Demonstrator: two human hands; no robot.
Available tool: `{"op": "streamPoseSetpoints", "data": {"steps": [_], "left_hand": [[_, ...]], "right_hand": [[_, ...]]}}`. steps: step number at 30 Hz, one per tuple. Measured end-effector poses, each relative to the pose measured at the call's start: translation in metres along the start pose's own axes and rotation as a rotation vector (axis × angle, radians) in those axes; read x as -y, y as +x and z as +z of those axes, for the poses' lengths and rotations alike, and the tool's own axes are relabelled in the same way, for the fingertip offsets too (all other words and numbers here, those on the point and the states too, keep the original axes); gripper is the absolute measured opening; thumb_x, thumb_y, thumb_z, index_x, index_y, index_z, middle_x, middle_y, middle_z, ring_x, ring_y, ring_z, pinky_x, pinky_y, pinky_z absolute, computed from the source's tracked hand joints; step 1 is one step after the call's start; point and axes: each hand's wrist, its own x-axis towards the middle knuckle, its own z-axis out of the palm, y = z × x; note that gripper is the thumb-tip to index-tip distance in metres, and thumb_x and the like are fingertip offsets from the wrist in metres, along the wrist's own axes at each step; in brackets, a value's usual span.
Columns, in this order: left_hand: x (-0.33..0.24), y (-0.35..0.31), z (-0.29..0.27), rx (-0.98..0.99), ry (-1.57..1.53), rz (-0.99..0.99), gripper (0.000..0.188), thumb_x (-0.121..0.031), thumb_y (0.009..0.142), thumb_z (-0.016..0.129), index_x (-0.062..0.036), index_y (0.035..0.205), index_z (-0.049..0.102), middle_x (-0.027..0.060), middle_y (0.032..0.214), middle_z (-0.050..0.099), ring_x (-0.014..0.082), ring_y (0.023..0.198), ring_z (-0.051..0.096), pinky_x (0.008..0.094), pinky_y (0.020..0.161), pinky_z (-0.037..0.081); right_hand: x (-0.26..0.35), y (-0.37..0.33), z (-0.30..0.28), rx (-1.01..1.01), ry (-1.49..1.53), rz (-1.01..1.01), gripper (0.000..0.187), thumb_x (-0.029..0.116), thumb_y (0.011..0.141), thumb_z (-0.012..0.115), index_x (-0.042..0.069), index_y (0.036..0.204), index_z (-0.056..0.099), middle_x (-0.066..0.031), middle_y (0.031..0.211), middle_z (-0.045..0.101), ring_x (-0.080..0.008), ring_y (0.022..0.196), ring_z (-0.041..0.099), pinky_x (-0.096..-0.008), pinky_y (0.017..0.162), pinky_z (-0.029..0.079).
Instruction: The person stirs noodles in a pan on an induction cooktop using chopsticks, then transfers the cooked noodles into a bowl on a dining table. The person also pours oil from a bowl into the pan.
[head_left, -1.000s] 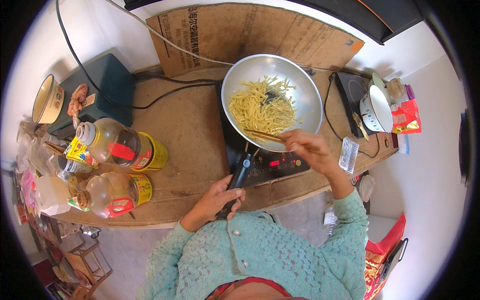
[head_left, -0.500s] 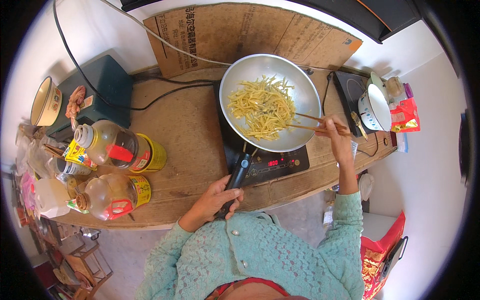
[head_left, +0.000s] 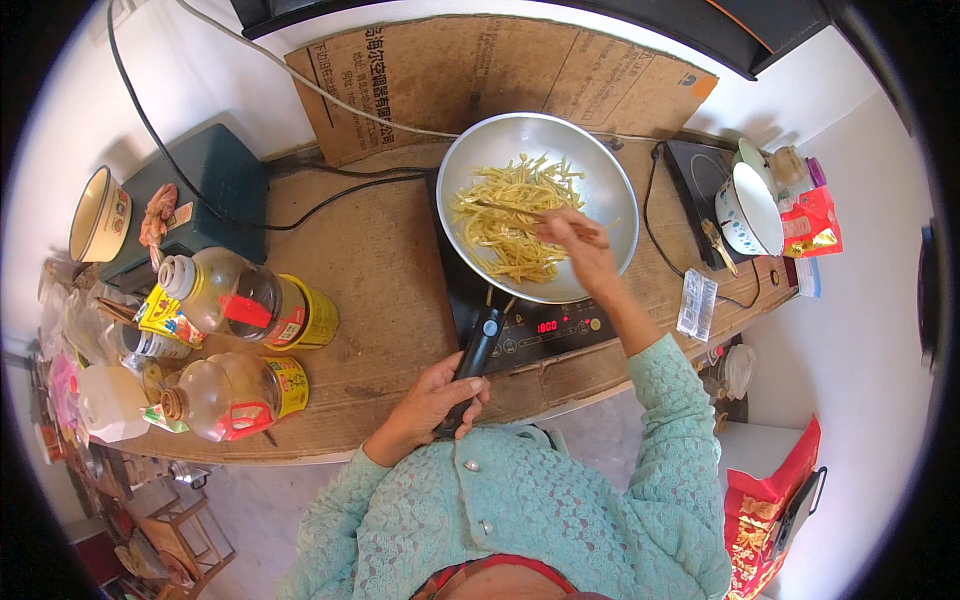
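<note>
Firmly grips the black plastic pan handle with the left hand, wrapping fingers and thumb around it just in front of the mint-green lacy cardigan. Holds the slim brown wooden chopsticks in the right hand, over the right part of the round silver-coloured metal pan, with fingers clamped together on them. Points the chopsticks leftward over the loose heap of thin pale-yellow strips and, as far as the blur allows, seems to touch the strips with the tips. Has those strips lying in the pan, mostly toward its left and lower side, and the pan sitting on the flat black induction cooker with a lit red display. Faces a wide brown cardboard sheet behind the pan. Has to the left, on the brown tabletop, a large clear plastic bottle of dark liquid beside a dark-green box; to the right, a white spotted enamel bowl and a crinkled clear plastic tray.
</note>
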Motion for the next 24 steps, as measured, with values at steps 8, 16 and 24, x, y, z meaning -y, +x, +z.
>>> {"op": "streamPoseSetpoints", "data": {"steps": [8, 16, 24], "left_hand": [[0.006, 0.001, -0.006, 0.01, -0.002, 0.001, 0.026, -0.014, 0.088, 0.057, -0.0025, 0.106, 0.043, 0.0063, 0.083, 0.053, 0.009, 0.056, 0.051, 0.023, 0.039, 0.044], [0.004, 0.001, -0.004, 0.015, -0.022, -0.006, 0.027, -0.015, 0.088, 0.058, -0.0033, 0.107, 0.042, 0.0062, 0.083, 0.054, 0.0093, 0.055, 0.051, 0.0231, 0.039, 0.044], [0.005, 0.001, -0.006, 0.014, -0.013, -0.005, 0.027, -0.014, 0.089, 0.056, -0.0019, 0.109, 0.043, 0.0071, 0.083, 0.052, 0.0092, 0.057, 0.051, 0.023, 0.039, 0.044]], "right_hand": [[0.05, -0.018, -0.081, -0.275, -0.071, 0.029, 0.033, 0.032, 0.092, 0.055, 0.0, 0.086, 0.06, -0.0109, 0.089, 0.061, -0.0183, 0.076, 0.062, -0.0321, 0.071, 0.056], [0.021, -0.019, -0.047, -0.066, -0.269, 0.009, 0.031, 0.03, 0.094, 0.054, 0.0, 0.088, 0.061, -0.0021, 0.088, 0.06, -0.0119, 0.084, 0.054, -0.0261, 0.081, 0.044], [0.099, -0.05, -0.036, 0.482, -0.326, 0.003, 0.01, 0.01, 0.089, 0.059, 0.0, 0.091, 0.059, -0.0078, 0.09, 0.062, -0.0181, 0.083, 0.057, -0.0302, 0.077, 0.045]]}}
